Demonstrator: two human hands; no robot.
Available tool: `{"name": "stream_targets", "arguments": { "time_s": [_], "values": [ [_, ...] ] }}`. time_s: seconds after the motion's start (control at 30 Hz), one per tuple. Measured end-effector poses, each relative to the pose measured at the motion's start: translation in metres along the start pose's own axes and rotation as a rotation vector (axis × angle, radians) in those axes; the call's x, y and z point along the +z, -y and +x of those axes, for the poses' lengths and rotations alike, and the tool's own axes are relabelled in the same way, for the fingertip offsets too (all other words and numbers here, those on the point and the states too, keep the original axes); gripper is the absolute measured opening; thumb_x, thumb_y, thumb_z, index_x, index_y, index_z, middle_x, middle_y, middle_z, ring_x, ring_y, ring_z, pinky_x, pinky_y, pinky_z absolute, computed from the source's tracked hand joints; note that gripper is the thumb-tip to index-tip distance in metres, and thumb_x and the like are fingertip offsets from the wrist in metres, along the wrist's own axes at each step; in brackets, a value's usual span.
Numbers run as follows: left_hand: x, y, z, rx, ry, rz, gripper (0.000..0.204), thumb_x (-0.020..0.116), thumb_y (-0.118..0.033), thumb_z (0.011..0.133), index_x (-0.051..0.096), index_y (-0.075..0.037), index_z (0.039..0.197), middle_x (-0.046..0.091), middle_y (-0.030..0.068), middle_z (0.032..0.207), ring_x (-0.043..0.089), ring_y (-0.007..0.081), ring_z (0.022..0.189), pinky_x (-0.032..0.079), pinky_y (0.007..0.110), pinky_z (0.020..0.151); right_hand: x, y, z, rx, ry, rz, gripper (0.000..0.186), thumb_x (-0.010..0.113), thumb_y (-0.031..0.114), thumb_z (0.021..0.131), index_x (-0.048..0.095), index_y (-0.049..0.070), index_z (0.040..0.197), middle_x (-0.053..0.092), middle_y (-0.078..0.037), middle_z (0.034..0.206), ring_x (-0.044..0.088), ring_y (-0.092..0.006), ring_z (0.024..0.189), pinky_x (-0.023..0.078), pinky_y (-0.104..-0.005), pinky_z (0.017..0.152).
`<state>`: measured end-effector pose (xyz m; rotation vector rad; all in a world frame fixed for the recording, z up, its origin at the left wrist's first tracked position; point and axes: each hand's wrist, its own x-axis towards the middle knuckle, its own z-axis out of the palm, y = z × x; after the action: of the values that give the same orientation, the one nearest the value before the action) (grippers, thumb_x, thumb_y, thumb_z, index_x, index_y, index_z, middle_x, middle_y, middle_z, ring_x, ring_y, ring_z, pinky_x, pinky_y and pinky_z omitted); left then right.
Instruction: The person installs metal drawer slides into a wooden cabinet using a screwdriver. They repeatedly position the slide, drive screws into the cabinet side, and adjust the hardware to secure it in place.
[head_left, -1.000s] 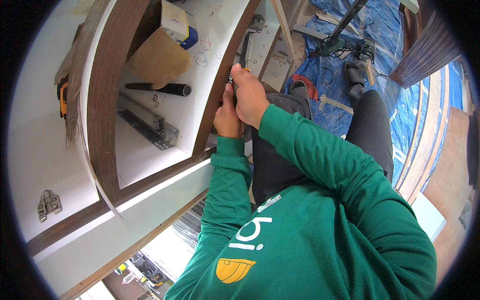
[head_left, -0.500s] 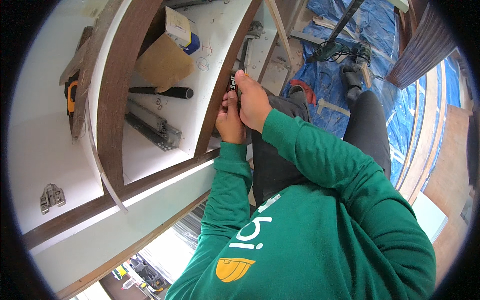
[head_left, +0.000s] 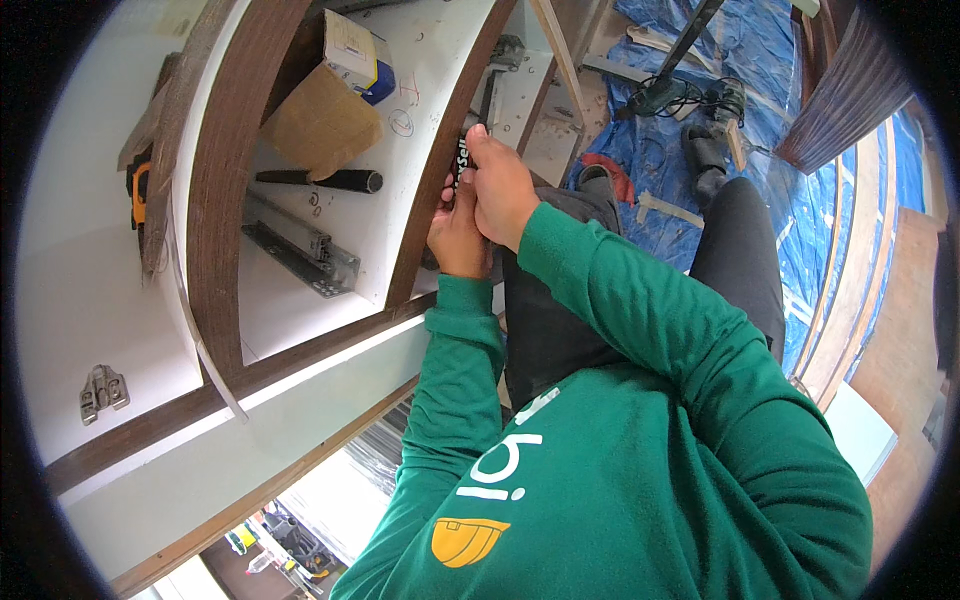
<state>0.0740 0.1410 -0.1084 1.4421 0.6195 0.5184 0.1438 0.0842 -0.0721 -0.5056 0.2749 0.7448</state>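
Observation:
My left hand (head_left: 460, 238) is closed around a slim black object with white lettering (head_left: 461, 160), whose kind I cannot make out. My right hand (head_left: 503, 192) presses against it from the other side, fingers bent and mostly hidden, thumb pointing up along it. Both hands are together at the dark brown front edge (head_left: 432, 175) of a white cabinet partition. Whether the object touches that edge cannot be seen.
Inside the cabinet lie an open cardboard box (head_left: 325, 120), a black tube (head_left: 345, 180) and metal drawer runners (head_left: 305, 250). A hinge (head_left: 104, 393) and an orange-black tape measure (head_left: 138, 195) are further left. A corded power tool (head_left: 655, 97) sits on blue sheeting (head_left: 655, 160).
Both hands have shifted slightly to the left, and more of the black object's lettering shows. The cabinet contents stay in place, with the whole view moved a little.

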Motion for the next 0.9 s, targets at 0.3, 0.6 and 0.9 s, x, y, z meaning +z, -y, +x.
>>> {"name": "stream_targets", "arguments": {
  "time_s": [0.3,0.6,0.9],
  "values": [
    [0.04,-0.015,0.021,-0.229,-0.025,-0.312,0.029,0.063,-0.024,0.098,0.057,-0.003,0.116,0.065,0.0049,0.107,0.064,0.0153,0.094,0.051,0.027,0.081,0.0,0.033,0.021,-0.054,-0.025,-0.048,0.034,0.046,0.038,0.104,0.058,0.006,0.103,0.057,-0.008,0.082,0.053,-0.0207,0.072,0.05,-0.0375,0.066],
    [0.014,-0.006,-0.014,-0.138,0.002,-0.424,0.029,0.05,-0.016,0.101,0.053,-0.006,0.128,0.061,0.0071,0.121,0.06,0.0197,0.111,0.048,0.036,0.096,-0.017,0.013,0.007,0.121,0.12,0.139,0.042,0.048,0.043,0.102,0.062,0.003,0.095,0.062,-0.01,0.08,0.059,-0.0214,0.071,0.051,-0.0361,0.066],
    [-0.008,0.008,-0.013,-0.02,-0.035,0.076,0.034,0.05,-0.03,0.104,0.056,-0.003,0.124,0.064,0.0098,0.116,0.063,0.0208,0.107,0.049,0.034,0.092,-0.025,0.002,-0.002,0.059,0.262,-0.111,0.024,0.053,0.025,0.1,0.064,0.005,0.1,0.061,-0.004,0.083,0.055,-0.0141,0.074,0.047,-0.0308,0.069]
  ]
}}
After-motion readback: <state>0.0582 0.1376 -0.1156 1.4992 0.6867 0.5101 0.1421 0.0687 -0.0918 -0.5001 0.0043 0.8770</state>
